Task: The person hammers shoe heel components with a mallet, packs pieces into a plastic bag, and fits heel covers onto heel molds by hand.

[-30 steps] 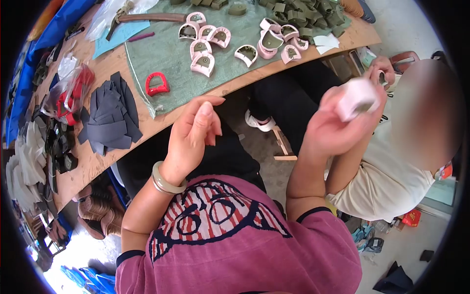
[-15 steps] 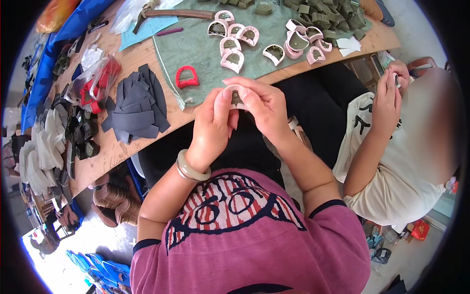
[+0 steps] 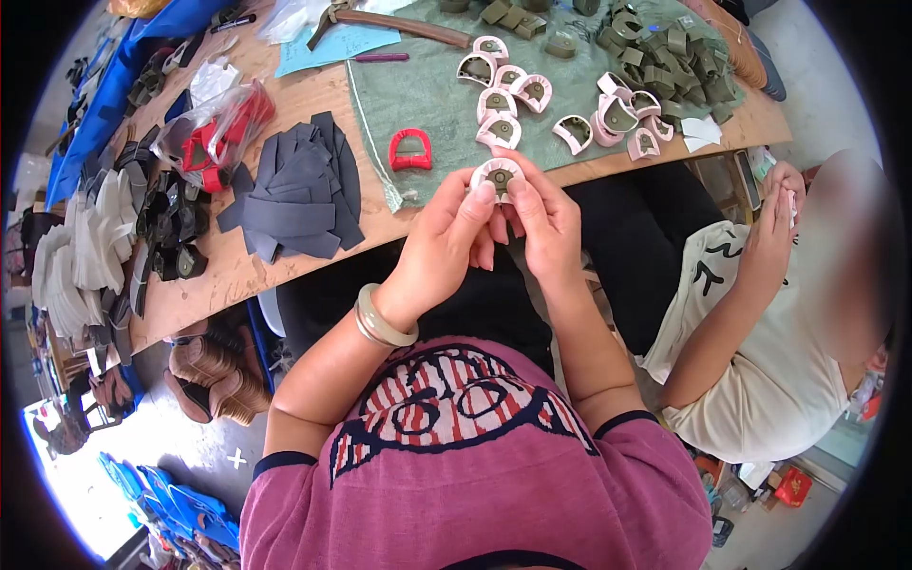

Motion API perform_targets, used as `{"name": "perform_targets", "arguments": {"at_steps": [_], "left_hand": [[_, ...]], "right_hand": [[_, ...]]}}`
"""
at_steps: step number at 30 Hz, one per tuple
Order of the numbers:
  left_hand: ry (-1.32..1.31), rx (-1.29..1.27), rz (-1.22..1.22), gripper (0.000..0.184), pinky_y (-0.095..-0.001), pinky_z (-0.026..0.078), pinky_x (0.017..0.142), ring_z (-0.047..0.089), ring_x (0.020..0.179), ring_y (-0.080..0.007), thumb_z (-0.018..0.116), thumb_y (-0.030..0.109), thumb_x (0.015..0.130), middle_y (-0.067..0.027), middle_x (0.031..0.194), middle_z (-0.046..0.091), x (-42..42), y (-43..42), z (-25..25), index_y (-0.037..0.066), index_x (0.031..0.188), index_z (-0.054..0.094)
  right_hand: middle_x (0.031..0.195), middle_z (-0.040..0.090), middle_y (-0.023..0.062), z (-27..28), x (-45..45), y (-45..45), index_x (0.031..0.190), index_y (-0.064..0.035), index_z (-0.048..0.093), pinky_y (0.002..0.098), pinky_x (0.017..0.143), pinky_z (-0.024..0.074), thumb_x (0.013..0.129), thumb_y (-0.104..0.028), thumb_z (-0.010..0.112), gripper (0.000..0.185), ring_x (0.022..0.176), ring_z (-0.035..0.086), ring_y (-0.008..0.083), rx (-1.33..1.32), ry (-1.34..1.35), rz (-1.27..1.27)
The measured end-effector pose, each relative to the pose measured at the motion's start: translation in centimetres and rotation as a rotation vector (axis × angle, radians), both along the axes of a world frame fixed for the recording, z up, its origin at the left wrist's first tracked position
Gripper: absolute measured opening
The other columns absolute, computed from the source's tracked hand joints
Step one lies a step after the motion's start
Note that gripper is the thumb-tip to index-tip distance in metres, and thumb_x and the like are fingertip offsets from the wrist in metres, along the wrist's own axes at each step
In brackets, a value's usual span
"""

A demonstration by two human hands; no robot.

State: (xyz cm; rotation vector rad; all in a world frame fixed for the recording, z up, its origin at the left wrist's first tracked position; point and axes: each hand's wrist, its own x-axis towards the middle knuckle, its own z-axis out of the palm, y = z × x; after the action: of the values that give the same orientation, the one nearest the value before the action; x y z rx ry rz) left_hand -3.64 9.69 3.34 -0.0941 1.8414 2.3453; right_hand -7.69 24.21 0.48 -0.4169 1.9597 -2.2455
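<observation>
A small pink-rimmed piece with an olive inside (image 3: 497, 177) is held up between both hands at the table's front edge. My left hand (image 3: 445, 228) grips its left side, thumb on its face; a pale bangle circles that wrist. My right hand (image 3: 546, 220) pinches its right side with the thumb. Just behind lie several similar pink-rimmed pieces (image 3: 499, 130) on a green woven sheet (image 3: 446, 90). To the left of them a red D-shaped piece (image 3: 410, 150) rests on the sheet.
Dark grey strips (image 3: 299, 190) are heaped at left, near a plastic bag of red pieces (image 3: 214, 138). A hammer-like tool (image 3: 404, 24) lies at the back, olive pieces (image 3: 665, 62) at back right. A co-worker (image 3: 760, 370) sits at right, hands raised with a small piece.
My right hand has come down and left with the pink-rimmed piece to meet my left hand, which has closed on it. The view has shifted, so the table items appear farther right.
</observation>
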Motion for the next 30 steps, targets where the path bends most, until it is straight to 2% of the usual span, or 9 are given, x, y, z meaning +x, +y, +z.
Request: {"name": "perform_targets", "arguments": {"at_steps": [4, 7, 11, 16, 20, 24, 27, 28, 30], "left_hand": [[0.007, -0.076, 0.005, 0.045, -0.0191, 0.037, 0.051, 0.049, 0.055, -0.0059, 0.034, 0.041, 0.109, -0.0014, 0.075, 0.058, -0.2, -1.1, -0.8, 0.005, 0.126, 0.053], [-0.046, -0.021, -0.014, 0.036, -0.0189, 0.039, 0.050, 0.048, 0.054, -0.0048, 0.041, 0.033, 0.108, 0.0001, 0.075, 0.055, -0.6, -1.9, -0.9, 0.002, 0.123, 0.053], [-0.050, 0.019, -0.054, 0.034, -0.0192, 0.038, 0.049, 0.047, 0.054, -0.0049, 0.041, 0.032, 0.108, 0.0008, 0.073, 0.054, -1.0, -2.0, -0.2, 0.003, 0.119, 0.055], [0.006, -0.019, -0.025, 0.034, -0.0192, 0.039, 0.049, 0.048, 0.054, -0.0051, 0.041, 0.034, 0.108, 0.0004, 0.073, 0.055, -1.5, -1.6, -1.5, 0.005, 0.116, 0.057], [-0.084, -0.068, -0.061, 0.034, -0.0193, 0.039, 0.050, 0.049, 0.056, -0.0054, 0.041, 0.035, 0.108, -0.0002, 0.073, 0.055, -1.8, -1.5, -1.9, 0.005, 0.114, 0.056], [-0.077, -0.046, -0.128, 0.038, -0.0199, 0.041, 0.051, 0.051, 0.058, -0.0062, 0.041, 0.037, 0.108, -0.0017, 0.074, 0.057, -1.5, -1.6, -1.7, 0.004, 0.120, 0.055], [-0.094, -0.044, -0.129, 0.039, -0.0223, 0.044, 0.053, 0.053, 0.059, -0.0083, 0.045, 0.034, 0.107, -0.0026, 0.075, 0.059, -1.0, -1.1, -0.7, 0.004, 0.129, 0.052], [-0.093, -0.044, -0.135, 0.039, -0.0223, 0.044, 0.053, 0.053, 0.059, -0.0083, 0.045, 0.034, 0.107, -0.0026, 0.075, 0.059, -0.8, -1.1, -0.9, 0.004, 0.129, 0.052], [0.106, -0.310, 0.016, 0.037, -0.0257, 0.046, 0.055, 0.056, 0.059, -0.0112, 0.050, 0.029, 0.105, -0.0043, 0.075, 0.061, -0.6, -1.5, -1.7, 0.004, 0.131, 0.053]], "right_hand": [[0.095, 0.068, 0.0058, -0.5, -0.7, -0.2, 0.136, -0.0040, 0.058, 0.0251, 0.066, 0.0484, 0.098, -0.023, 0.062, 0.042, 0.075, 0.060, 0.0100, 0.154, 0.117, 0.040], [0.103, 0.068, 0.0069, 0.1, -1.3, -0.2, 0.136, -0.0018, 0.057, 0.0238, 0.072, 0.0496, 0.094, -0.019, 0.068, 0.047, 0.083, 0.062, 0.0109, 0.318, 0.506, 0.062], [0.108, 0.069, 0.0110, 0.2, -1.4, 0.4, 0.133, -0.0012, 0.058, 0.0265, 0.081, 0.0518, 0.085, -0.012, 0.077, 0.053, 0.092, 0.065, 0.0144, 0.319, 0.394, 0.062], [0.108, 0.069, 0.0117, 0.4, -1.2, 0.2, 0.133, -0.0029, 0.059, 0.0259, 0.080, 0.0518, 0.083, -0.008, 0.077, 0.054, 0.088, 0.065, 0.0139, 0.340, 0.468, 0.017], [0.109, 0.067, 0.0120, 0.8, -0.8, 0.9, 0.132, -0.0049, 0.060, 0.0273, 0.079, 0.0528, 0.081, -0.006, 0.078, 0.054, 0.089, 0.065, 0.0152, 0.461, 0.306, 0.043], [0.108, 0.065, 0.0120, 0.5, -1.6, 1.4, 0.129, -0.0062, 0.062, 0.0293, 0.076, 0.0538, 0.077, -0.002, 0.079, 0.056, 0.092, 0.065, 0.0182, 0.447, 0.563, -0.024], [0.107, 0.062, 0.0117, 0.3, -2.2, 2.0, 0.133, -0.0069, 0.058, 0.0314, 0.075, 0.0525, 0.088, -0.015, 0.074, 0.048, 0.091, 0.062, 0.0196, 0.502, 0.666, 0.021], [0.107, 0.062, 0.0117, 0.2, -2.6, 2.3, 0.133, -0.0069, 0.058, 0.0314, 0.075, 0.0525, 0.088, -0.015, 0.074, 0.048, 0.091, 0.062, 0.0196, 0.505, 0.665, 0.015], [0.107, 0.061, 0.0117, 0.1, -3.7, 3.6, 0.136, -0.0079, 0.055, 0.0310, 0.075, 0.0499, 0.096, -0.026, 0.064, 0.045, 0.088, 0.059, 0.0190, -0.303, 0.137, -0.041]]}}
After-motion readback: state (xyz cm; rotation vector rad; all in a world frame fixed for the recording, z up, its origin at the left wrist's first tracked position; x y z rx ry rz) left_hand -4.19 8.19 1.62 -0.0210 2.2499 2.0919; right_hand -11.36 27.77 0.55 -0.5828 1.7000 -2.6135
